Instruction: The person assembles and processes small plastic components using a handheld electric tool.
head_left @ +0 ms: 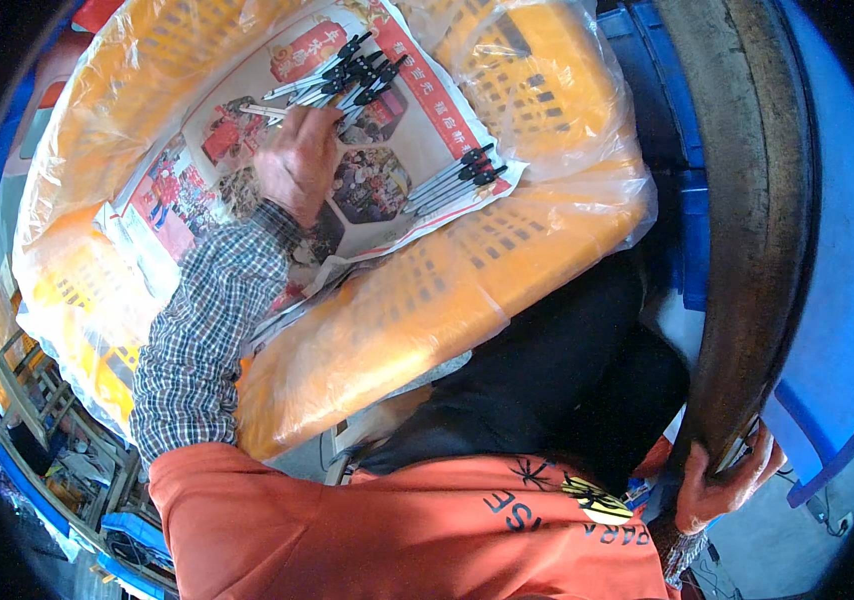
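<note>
Black-headed thin rods [352, 75], head view: piled toward far edge of orange basket [377, 320], on printed sheet [432, 85]; likely light, stiff, slippery; best taken mid-shaft. Left hand [299, 160] at pile, right hand [732, 485] by brown bench [762, 200]; cannot tell either grip.

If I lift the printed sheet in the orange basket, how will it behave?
The printed sheet probably bends easily: its near edge is wrinkled. It looks thin, so likely light by itself. The slim black-ended rods lying on it would perhaps slide off.
</note>
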The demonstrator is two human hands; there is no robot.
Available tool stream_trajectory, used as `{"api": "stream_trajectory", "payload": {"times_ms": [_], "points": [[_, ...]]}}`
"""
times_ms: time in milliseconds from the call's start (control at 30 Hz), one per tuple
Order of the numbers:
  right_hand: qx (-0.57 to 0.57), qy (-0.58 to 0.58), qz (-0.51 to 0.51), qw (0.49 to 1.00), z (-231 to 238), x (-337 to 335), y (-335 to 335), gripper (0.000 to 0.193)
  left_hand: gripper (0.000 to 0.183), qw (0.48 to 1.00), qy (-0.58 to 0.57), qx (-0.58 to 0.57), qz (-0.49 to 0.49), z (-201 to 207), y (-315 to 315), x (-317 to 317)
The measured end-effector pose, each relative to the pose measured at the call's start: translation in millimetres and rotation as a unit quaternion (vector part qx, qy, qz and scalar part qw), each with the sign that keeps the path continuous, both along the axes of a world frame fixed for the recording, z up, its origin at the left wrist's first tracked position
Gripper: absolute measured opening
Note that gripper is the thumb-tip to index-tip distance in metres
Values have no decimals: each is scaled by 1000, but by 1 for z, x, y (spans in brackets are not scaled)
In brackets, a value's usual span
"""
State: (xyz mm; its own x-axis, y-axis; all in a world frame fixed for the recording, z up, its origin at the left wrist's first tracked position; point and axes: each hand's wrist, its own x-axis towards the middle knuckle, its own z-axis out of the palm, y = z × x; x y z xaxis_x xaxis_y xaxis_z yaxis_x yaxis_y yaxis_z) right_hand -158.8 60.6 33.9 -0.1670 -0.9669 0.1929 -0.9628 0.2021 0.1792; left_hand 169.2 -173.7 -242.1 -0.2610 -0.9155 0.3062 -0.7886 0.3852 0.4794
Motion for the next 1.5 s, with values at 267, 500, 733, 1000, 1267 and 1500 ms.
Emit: {"api": "stream_trajectory", "payload": {"times_ms": [267, 500, 733, 1000, 1267, 1500], "points": [[1, -19, -12, 1000, -1, -4, 4, 60, 24, 998, -53, -19, -2, -1, -42, 57], [5, -9, 2, 1000, 1, -2, 2, 60, 27, 987, -133, -59, -66, -21, -42, 79], [1, -11, -2, 1000, -1, -3, 3, 60, 21, 983, -156, -72, -72, -15, -44, 78], [-8, 1, 3, 1000, -2, -3, 1, 61, 19, 989, 25, 104, -99, 14, -4, -12], [-3, 0, 12, 1000, 0, -4, 1, 63, 14, 970, 22, 191, -151, -5, 23, -59], [-9, -15, 4, 1000, 0, -4, 4, 63, 9, 978, -13, 134, -158, -8, 24, -63]]}}
